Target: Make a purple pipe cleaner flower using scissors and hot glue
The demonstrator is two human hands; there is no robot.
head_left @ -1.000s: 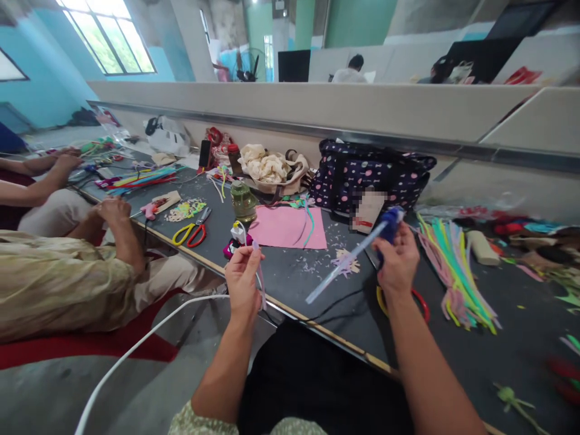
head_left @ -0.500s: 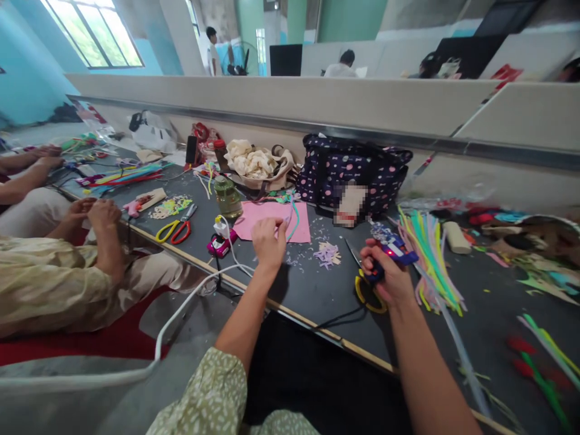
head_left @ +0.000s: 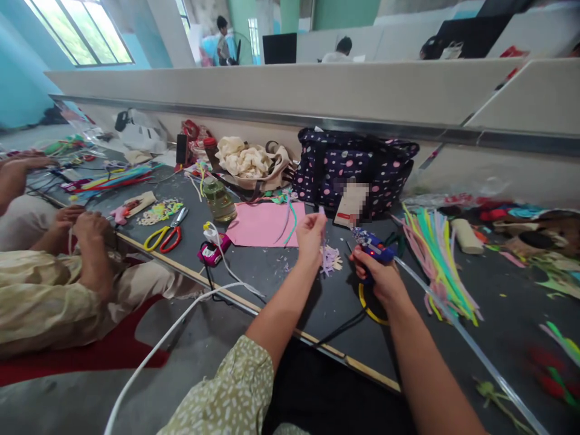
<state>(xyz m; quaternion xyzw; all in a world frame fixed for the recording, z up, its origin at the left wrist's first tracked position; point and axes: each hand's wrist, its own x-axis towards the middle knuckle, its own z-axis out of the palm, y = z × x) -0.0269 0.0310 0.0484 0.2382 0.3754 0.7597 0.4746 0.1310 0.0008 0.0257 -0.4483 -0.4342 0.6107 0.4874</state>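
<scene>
one lilac strip (head_left: 322,211) pinched in left fingers (head_left: 312,222), glue gun (head_left: 383,251) clasped in right fingers (head_left: 364,258); scissors (head_left: 363,306) half-hidden beneath, patterned bag (head_left: 356,160) behind.

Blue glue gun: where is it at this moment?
In the head view, the blue glue gun is gripped in the person's right hand, just right of the pile of lilac scraps.
</scene>
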